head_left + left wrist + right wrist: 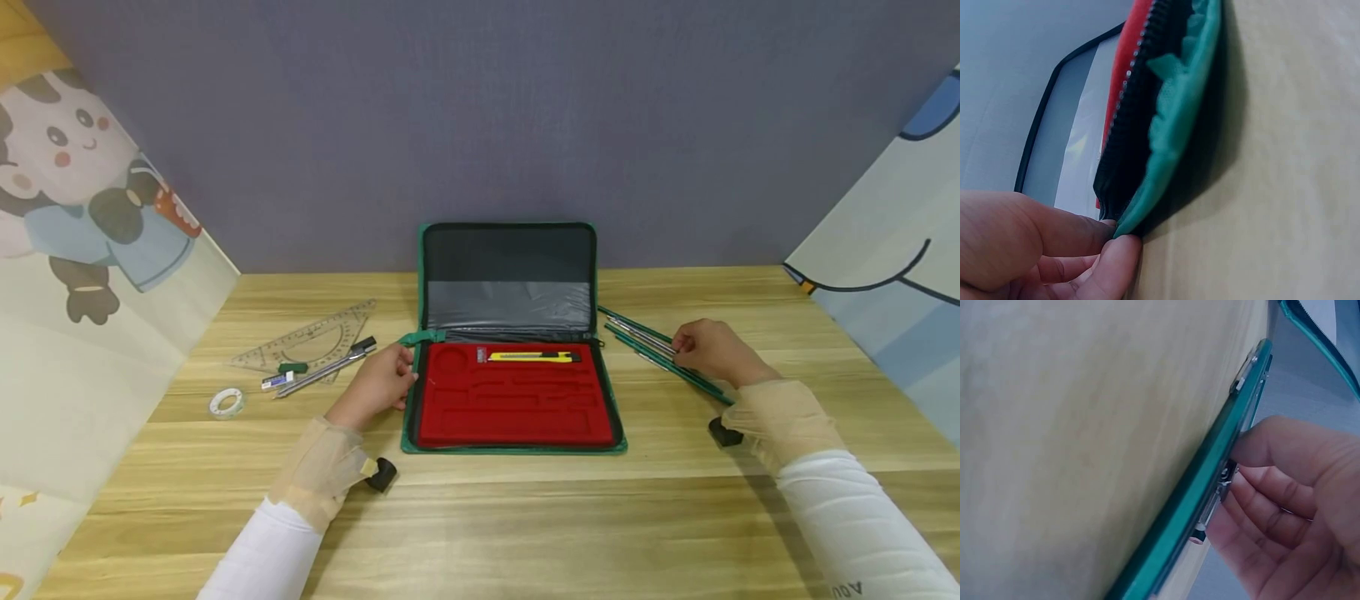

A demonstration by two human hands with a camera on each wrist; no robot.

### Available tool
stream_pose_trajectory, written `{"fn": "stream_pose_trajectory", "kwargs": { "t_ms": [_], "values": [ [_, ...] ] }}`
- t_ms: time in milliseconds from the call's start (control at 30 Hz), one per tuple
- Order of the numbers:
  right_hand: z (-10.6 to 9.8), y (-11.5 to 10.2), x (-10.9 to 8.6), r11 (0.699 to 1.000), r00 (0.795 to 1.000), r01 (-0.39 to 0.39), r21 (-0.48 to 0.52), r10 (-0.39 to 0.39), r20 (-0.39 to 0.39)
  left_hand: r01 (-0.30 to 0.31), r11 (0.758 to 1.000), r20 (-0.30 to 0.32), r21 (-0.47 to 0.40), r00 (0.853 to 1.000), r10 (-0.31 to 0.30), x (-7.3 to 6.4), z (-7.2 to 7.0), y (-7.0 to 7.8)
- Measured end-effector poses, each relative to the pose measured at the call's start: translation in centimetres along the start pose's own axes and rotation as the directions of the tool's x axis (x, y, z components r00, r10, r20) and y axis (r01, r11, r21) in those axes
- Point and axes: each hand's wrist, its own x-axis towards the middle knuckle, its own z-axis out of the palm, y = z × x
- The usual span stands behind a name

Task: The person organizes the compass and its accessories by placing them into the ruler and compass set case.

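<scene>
An open green zip case (517, 451) lies in the middle of the table, its lid leaning upright at the back. My left hand (378, 383) pinches the case's left edge between thumb and finger; the zip and green fabric show close up in the left wrist view. A yellow utility knife (532, 357) rests in the red tray (517, 423). On the right, my right hand (716, 354) is at several green pencils (701, 382) and slim metal tools. In the right wrist view its fingertips pinch a slim metal tool with a small screw (1227, 472), beside a green pencil (1188, 481).
Left of the case lie a clear protractor set square (300, 342), a silver compass (326, 370), a white eraser (277, 381), a small green piece (292, 367) and a roll of white tape (217, 406). A grey-blue panel (510, 117) rises behind the table.
</scene>
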Motion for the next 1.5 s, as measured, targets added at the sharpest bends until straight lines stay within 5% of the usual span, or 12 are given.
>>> {"fn": "stream_pose_trajectory", "kwargs": {
  "t_ms": [1500],
  "values": [
    [-0.66, -0.40, -0.38, 0.996, 0.996, 0.080, -0.026, -0.079, 0.038, 0.018, 1.000, 0.002, -0.005, 1.000, -0.018, 0.16, 0.06, -0.08]
  ]
}}
